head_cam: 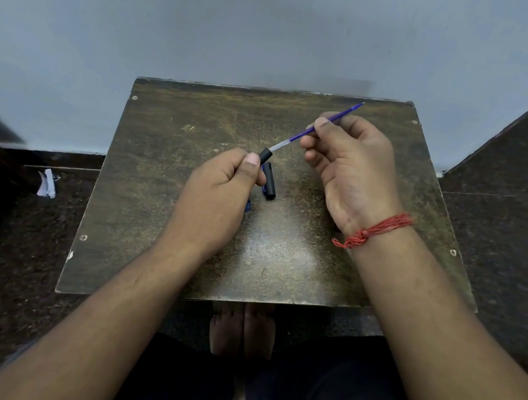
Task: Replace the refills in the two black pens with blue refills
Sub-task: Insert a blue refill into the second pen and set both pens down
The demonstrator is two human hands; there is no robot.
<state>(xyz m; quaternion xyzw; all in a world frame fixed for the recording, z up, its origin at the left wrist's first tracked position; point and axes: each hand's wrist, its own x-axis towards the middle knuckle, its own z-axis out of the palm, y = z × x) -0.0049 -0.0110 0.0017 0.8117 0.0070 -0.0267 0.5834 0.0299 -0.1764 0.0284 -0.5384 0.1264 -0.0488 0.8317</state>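
My left hand (219,193) grips a black pen barrel (265,156); only its open end shows past my thumb. My right hand (348,167) pinches a blue refill (302,134) between thumb and fingers. The refill's clear lower end sits at the mouth of the barrel, and its tip points up to the right over the table's far edge. A black pen part (269,180) lies on the small brown table (281,256) just right of my left hand. A bit of blue (248,206) peeks out from under my left hand; what it is cannot be told.
The table stands against a pale blue wall (246,27). Dark speckled floor surrounds it, with a scrap of white paper (47,183) on the floor at the left. My bare feet (242,329) show under the table's near edge. A red thread band (373,230) circles my right wrist.
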